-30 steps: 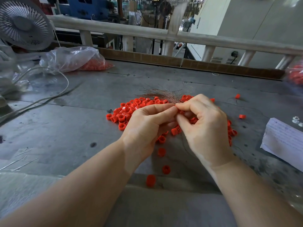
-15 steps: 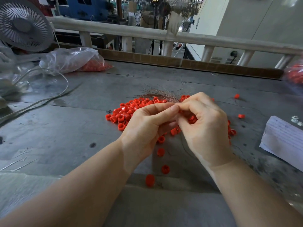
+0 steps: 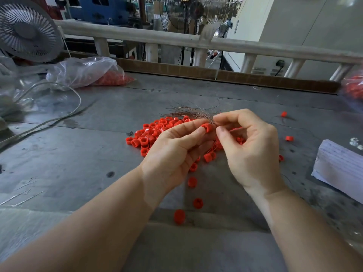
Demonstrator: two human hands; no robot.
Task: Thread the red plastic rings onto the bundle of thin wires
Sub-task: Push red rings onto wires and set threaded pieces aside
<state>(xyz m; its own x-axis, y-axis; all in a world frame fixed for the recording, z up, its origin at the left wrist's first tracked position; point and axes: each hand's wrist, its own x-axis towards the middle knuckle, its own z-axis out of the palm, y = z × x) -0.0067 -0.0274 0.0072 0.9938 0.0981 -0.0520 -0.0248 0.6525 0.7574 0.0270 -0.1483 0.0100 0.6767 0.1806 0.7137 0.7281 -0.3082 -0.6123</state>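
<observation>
Left hand (image 3: 172, 152) pinches one red ring (image 3: 206, 127) between thumb and fingertips. Right hand (image 3: 249, 146) pinches the wire bundle (image 3: 188, 112) just beside it. Loose rings (image 3: 151, 134) heaped on surface (image 3: 68, 158) beneath.

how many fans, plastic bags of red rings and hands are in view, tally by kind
Grey electric fans: 2, one at the table's far left, one standing in the background
Clear plastic bags of red plastic rings: 2
Bare hands: 2, left hand and right hand
Total: 6

Hands parted; red ring (image 3: 206, 127) now showing betw. fingers (image 3: 198, 132).
</observation>
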